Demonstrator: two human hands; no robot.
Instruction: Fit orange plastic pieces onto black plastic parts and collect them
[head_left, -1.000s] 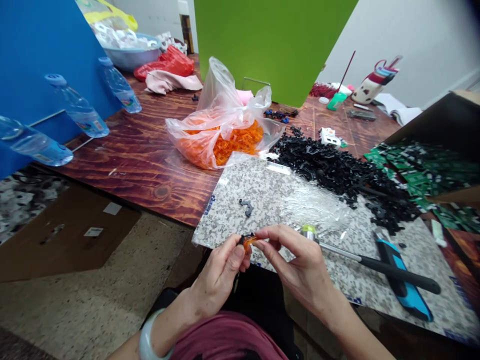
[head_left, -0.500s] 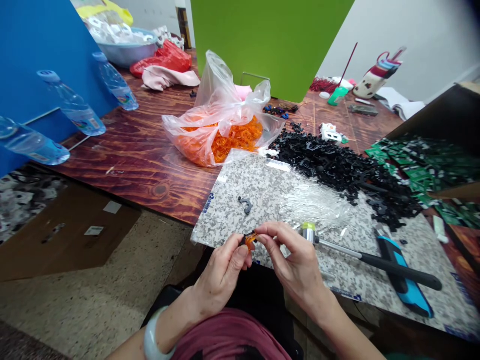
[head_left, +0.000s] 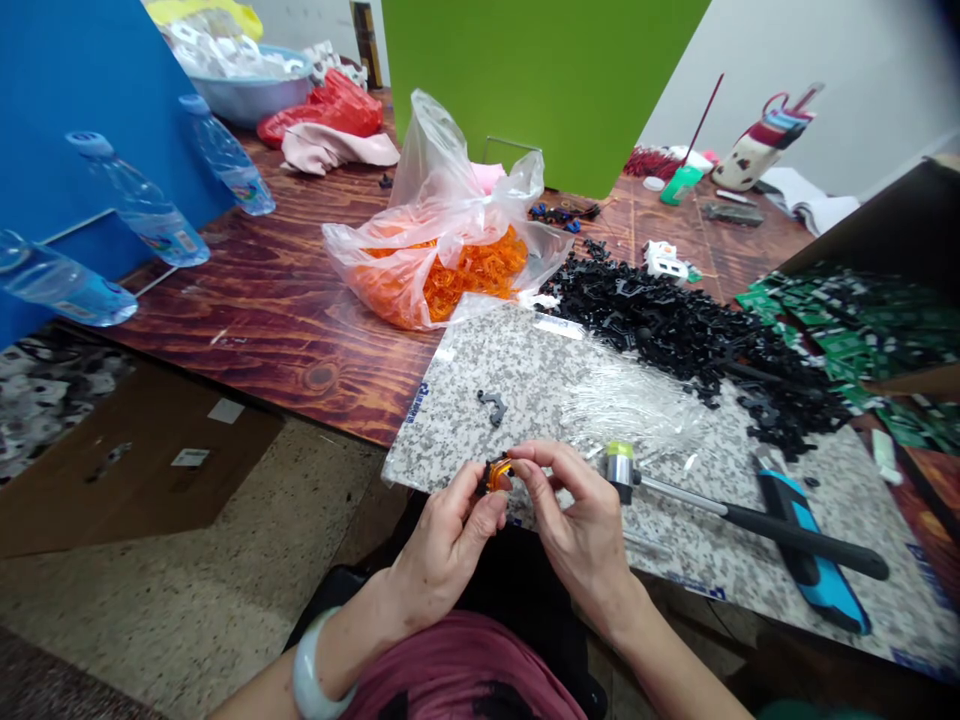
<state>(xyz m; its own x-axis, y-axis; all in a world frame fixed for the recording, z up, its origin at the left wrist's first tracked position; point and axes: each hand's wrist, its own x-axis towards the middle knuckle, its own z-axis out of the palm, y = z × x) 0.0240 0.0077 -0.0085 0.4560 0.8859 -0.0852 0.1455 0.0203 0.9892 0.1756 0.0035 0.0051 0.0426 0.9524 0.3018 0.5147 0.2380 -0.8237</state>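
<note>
Fingertip grip on a small orange-and-black plastic part (head_left: pixel 496 474), held just above the near edge of a speckled grey board (head_left: pixel 450 440), with the left hand (head_left: pixel 446 545) pinching it from one side and the right hand (head_left: pixel 581 530) from the other, thumb and forefinger closed on it. Both hands nearly shut, curled around that one piece, fingers hiding much of it, so its exact shape impossible to make out. Compared with a second earlier, hands drawn closer together and the part sitting deeper in the pinch, which suggests a tighter, more careful hold on this single piece. Just beside the right hand, a small hammer (head_left: pixel 795 532) lying with its metal head near the fingers, and farther right a blue-and-black tool (head_left: pixel 814 575). On the board, a dark grey clip (head_left: pixel 491 407) and clear plastic film (head_left: pixel 630 405). Beyond, a heap of black plastic parts (head_left: pixel 660 330) and a clear bag of orange parts (head_left: pixel 469 275) on the wooden surface (head_left: pixel 300 370).
</note>
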